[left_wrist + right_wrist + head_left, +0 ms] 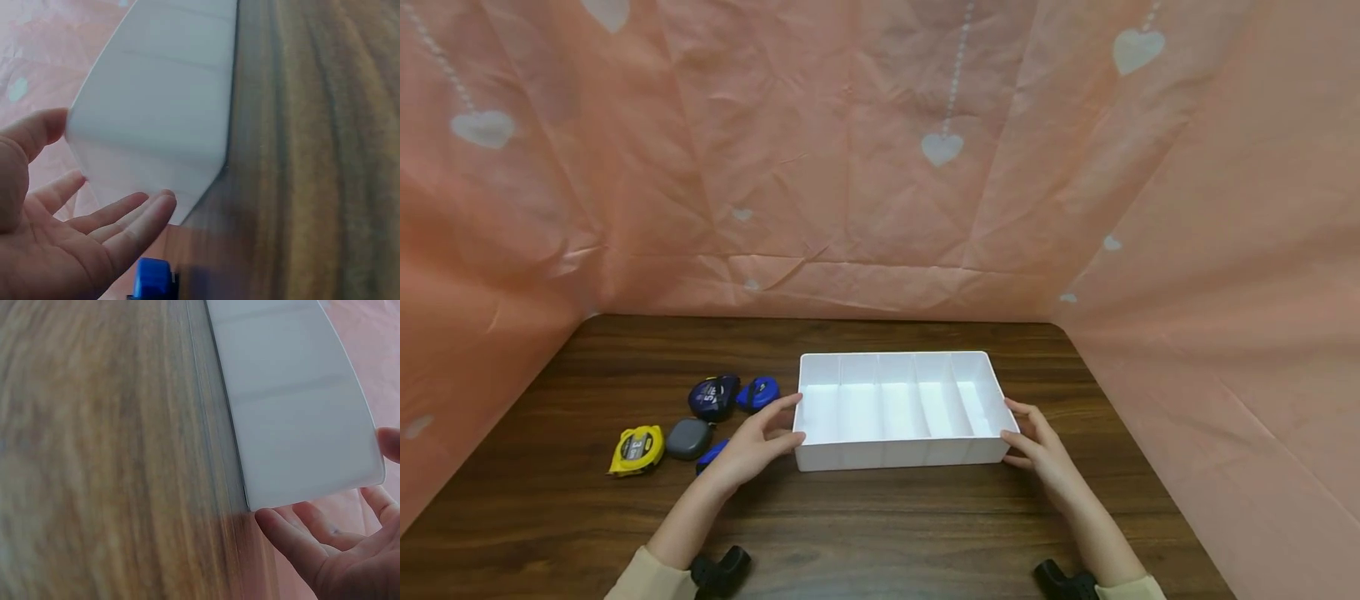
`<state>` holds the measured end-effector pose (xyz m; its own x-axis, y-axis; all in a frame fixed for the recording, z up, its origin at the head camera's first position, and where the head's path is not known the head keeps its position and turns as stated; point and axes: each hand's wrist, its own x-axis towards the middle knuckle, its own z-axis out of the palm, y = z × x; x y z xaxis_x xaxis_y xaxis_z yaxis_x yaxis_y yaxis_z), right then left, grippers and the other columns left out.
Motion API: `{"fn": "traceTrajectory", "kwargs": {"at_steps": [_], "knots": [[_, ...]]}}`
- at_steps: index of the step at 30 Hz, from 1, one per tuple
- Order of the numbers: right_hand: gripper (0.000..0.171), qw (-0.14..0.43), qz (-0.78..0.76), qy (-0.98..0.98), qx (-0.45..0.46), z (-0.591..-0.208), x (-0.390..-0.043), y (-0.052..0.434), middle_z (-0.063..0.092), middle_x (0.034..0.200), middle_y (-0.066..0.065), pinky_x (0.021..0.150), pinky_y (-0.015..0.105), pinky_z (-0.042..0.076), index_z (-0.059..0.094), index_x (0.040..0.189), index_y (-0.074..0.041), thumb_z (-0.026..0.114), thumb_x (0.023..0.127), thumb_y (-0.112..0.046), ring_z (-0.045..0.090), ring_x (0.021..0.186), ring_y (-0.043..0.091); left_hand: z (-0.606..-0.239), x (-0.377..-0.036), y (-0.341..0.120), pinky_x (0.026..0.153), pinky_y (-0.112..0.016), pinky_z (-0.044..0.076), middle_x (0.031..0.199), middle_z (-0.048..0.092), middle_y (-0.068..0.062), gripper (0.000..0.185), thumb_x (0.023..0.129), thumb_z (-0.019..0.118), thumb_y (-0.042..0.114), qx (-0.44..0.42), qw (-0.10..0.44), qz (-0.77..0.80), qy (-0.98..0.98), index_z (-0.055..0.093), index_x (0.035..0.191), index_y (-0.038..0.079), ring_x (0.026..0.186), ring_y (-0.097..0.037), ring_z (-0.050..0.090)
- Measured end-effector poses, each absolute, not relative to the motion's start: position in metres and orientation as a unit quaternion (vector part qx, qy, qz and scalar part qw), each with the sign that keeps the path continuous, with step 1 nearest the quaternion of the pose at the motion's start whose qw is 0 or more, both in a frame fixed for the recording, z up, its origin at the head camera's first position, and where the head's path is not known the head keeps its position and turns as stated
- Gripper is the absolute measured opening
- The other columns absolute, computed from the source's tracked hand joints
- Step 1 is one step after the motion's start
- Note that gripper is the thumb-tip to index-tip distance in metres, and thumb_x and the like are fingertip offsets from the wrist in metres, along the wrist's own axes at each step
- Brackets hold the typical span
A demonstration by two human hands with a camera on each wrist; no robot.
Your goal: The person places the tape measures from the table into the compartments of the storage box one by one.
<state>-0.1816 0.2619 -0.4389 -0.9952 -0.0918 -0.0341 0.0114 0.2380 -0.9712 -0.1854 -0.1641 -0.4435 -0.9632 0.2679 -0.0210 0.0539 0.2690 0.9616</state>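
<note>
Low at centre frame, both hands (763, 440) (1041, 446), fingers loosely extended, touched the box's (898, 453) ends; tapes (638, 450) lay lower left.

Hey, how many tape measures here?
5: yellow at far left, grey beside it, dark blue and bright blue behind, another blue partly hidden by the left hand. Others may be hidden.

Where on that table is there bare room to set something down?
The table looks bare straight in front of the white tray, behind it up to the pink cloth, and between the right hand and the cloth. It's crowded left of the tray: yellow tape measure, grey case and blue tape measures, near the left hand.
</note>
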Motion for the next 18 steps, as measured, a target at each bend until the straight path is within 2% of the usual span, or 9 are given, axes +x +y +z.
{"fn": "traceTrajectory", "kwargs": {"at_steps": [7, 15, 18], "knots": [[0.053, 0.042, -0.614, 0.788, -0.029, -0.439, -0.182, 0.263, 0.039, 0.137, 0.029, 0.083, 0.047, 0.050, 0.032, 0.144, -0.006, 0.055, 0.097, -0.015, 0.051, 0.113, 0.029, -0.437, -0.191, -0.168, 0.088, -0.045, 0.049, 0.139, 0.045, -0.026, 0.059, 0.091, 0.067, 0.016, 0.140, 0.074, 0.540, 0.827, 0.042, 0.142, 0.001, 0.112, -0.037, 0.057], [0.053, 0.041, -0.614, 0.787, -0.031, -0.442, -0.182, 0.264, 0.040, 0.135, 0.028, 0.084, 0.048, 0.050, 0.034, 0.143, -0.007, 0.057, 0.096, -0.015, 0.051, 0.114, 0.035, -0.428, -0.193, -0.174, 0.097, -0.053, 0.039, 0.142, 0.046, -0.016, 0.055, 0.094, 0.062, 0.028, 0.165, 0.066, 0.458, 0.871, 0.045, 0.142, 0.007, 0.126, -0.035, 0.045], [0.053, 0.042, -0.616, 0.786, -0.030, -0.441, -0.183, 0.264, 0.040, 0.136, 0.028, 0.083, 0.048, 0.050, 0.034, 0.143, -0.007, 0.057, 0.096, -0.015, 0.050, 0.114, 0.036, -0.426, -0.193, -0.176, 0.096, -0.052, 0.041, 0.139, 0.049, -0.014, 0.054, 0.094, 0.062, 0.027, 0.169, 0.055, 0.454, 0.873, 0.045, 0.142, 0.008, 0.124, -0.033, 0.048]]}}
